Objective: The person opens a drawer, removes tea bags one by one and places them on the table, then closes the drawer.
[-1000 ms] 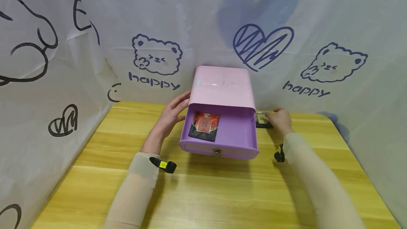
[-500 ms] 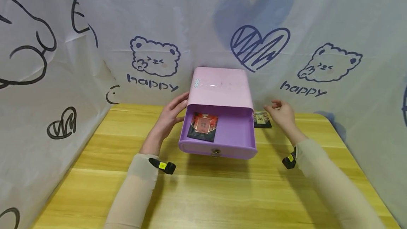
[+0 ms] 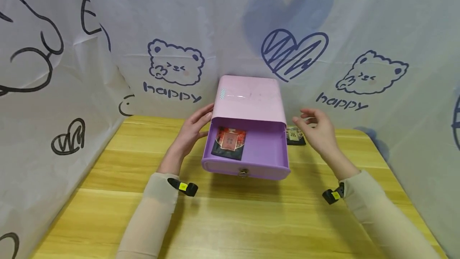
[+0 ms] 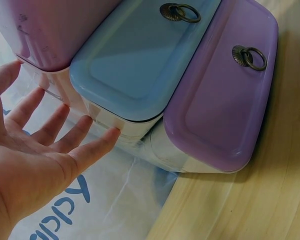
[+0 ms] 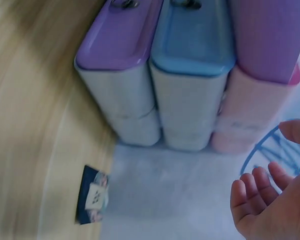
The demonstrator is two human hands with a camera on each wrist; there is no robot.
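A small drawer cabinet with a pink top [image 3: 251, 97] stands against the back wall. Its top purple drawer [image 3: 266, 149] is pulled out, and a red and black packet [image 3: 229, 143] lies in the drawer's left half. My left hand [image 3: 187, 137] rests its spread fingertips on the cabinet's left side; the left wrist view shows them along the pink and white casing. My right hand [image 3: 319, 133] hovers to the right of the cabinet, fingers loosely bent, holding nothing. Below it, a dark packet with a pale label [image 5: 93, 196] lies on the table, partly hidden in the head view.
Under the pulled-out drawer, a blue drawer [image 4: 140, 67] and a lower purple drawer [image 4: 215, 100] are closed, each with a ring pull. The wooden table [image 3: 237, 219] ends at a white cloth wall [image 3: 230, 19] printed with bears and hearts.
My right hand has let go of the dark packet, which stays on the table. The hand has risen and drawn back toward me. My left hand keeps its place on the cabinet.
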